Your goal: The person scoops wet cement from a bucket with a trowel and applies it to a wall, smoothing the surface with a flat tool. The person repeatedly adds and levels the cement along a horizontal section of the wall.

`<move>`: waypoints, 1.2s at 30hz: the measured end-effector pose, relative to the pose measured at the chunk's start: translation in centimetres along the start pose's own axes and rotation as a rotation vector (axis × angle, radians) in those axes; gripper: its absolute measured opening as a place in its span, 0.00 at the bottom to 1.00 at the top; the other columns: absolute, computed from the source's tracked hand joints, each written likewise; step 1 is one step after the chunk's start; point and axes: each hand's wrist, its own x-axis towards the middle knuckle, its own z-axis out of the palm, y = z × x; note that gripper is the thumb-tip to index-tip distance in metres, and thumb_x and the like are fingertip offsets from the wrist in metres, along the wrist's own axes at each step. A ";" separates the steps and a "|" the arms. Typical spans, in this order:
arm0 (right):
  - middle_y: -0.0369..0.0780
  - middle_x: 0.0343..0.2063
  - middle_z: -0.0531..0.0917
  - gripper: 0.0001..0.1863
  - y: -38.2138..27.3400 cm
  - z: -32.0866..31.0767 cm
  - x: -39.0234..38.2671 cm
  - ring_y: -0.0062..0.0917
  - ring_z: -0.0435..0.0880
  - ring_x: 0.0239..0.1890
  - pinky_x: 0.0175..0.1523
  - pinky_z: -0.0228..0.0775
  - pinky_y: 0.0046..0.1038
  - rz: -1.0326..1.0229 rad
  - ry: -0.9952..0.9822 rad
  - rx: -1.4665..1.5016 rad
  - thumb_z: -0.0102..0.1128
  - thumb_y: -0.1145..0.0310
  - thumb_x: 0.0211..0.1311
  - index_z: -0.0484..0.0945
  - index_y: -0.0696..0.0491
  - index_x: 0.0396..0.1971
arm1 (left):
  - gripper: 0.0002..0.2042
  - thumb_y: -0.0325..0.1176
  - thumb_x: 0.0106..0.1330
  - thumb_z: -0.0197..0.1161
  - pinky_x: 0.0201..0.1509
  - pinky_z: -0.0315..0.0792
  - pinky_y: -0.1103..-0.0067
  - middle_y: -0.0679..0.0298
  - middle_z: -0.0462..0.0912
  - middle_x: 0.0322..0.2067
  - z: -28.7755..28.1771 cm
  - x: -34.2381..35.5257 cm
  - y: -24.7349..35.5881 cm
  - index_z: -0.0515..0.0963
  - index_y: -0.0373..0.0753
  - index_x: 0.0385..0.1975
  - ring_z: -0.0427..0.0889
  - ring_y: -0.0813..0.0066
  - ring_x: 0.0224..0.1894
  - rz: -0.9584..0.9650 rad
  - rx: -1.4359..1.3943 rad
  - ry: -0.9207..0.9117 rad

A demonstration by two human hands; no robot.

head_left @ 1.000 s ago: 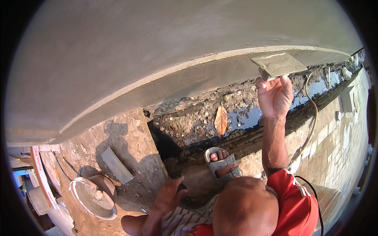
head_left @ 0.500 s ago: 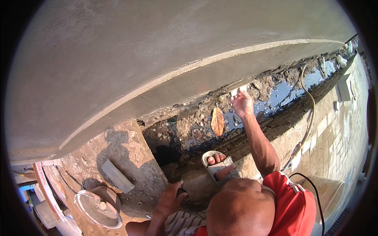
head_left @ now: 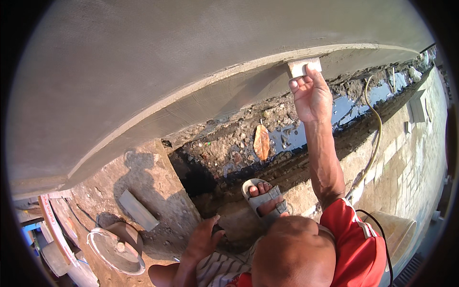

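Observation:
My right hand [head_left: 311, 98] grips a small pale plastering float [head_left: 304, 67], its face against the grey lower band of the plastered wall [head_left: 248, 86], just under a raised ledge. My left hand [head_left: 205, 237] is low in the middle, beside my knee, with curled fingers apart around a dark gap and nothing visible in it. A sandalled foot [head_left: 263, 198] rests at the edge of the trench below the wall.
The trench holds rubble, grey water [head_left: 291, 136] and a dry leaf [head_left: 261, 143]. A concrete slab [head_left: 167, 177] bears a grey strip [head_left: 138, 210]. A bucket [head_left: 114, 248] stands lower left, beside boards [head_left: 60, 229]. A hose [head_left: 375, 143] runs along the paving [head_left: 401, 167].
The float in my right hand went from raised face-up, down and left toward the trench, then back up against the wall band under the ledge. My left hand has barely moved.

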 end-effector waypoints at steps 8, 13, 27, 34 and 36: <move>0.36 0.31 0.79 0.07 0.6 -6.2 -1.2 0.23 0.78 0.34 0.37 0.71 0.29 0.028 0.040 0.053 0.56 0.69 0.59 0.73 0.53 0.36 | 0.23 0.34 0.59 0.64 0.54 0.69 0.64 0.45 0.76 0.44 -0.7 0.1 1.1 0.68 0.31 0.52 0.76 0.48 0.48 -0.037 0.029 -0.025; 0.31 0.25 0.73 0.03 9.1 -14.8 1.5 0.20 0.72 0.28 0.35 0.70 0.28 0.253 0.160 0.055 0.57 0.70 0.58 0.73 0.50 0.28 | 0.23 0.33 0.59 0.64 0.53 0.69 0.66 0.47 0.77 0.43 -0.2 0.0 0.5 0.68 0.33 0.53 0.76 0.51 0.47 -0.015 0.001 0.004; 0.35 0.32 0.78 0.08 -2.3 4.3 -1.0 0.22 0.77 0.34 0.33 0.71 0.24 -0.085 -0.123 0.055 0.57 0.71 0.59 0.73 0.54 0.38 | 0.23 0.34 0.59 0.64 0.53 0.69 0.65 0.44 0.76 0.43 -0.6 -0.2 0.8 0.68 0.31 0.52 0.76 0.49 0.47 -0.007 0.008 -0.022; 0.37 0.39 0.80 0.15 -2.8 -6.2 -0.8 0.25 0.78 0.40 0.39 0.71 0.28 -0.093 -0.066 0.086 0.56 0.68 0.58 0.71 0.54 0.45 | 0.23 0.34 0.59 0.64 0.53 0.69 0.66 0.45 0.77 0.44 -1.7 -0.1 2.2 0.68 0.32 0.52 0.76 0.50 0.48 -0.032 0.085 -0.013; 0.35 0.33 0.79 0.09 0.6 -13.2 1.0 0.23 0.78 0.36 0.38 0.72 0.29 0.071 0.047 0.160 0.58 0.68 0.57 0.73 0.52 0.38 | 0.23 0.34 0.59 0.64 0.52 0.69 0.66 0.46 0.77 0.43 -1.4 0.2 2.3 0.69 0.32 0.53 0.76 0.51 0.48 -0.032 0.098 -0.025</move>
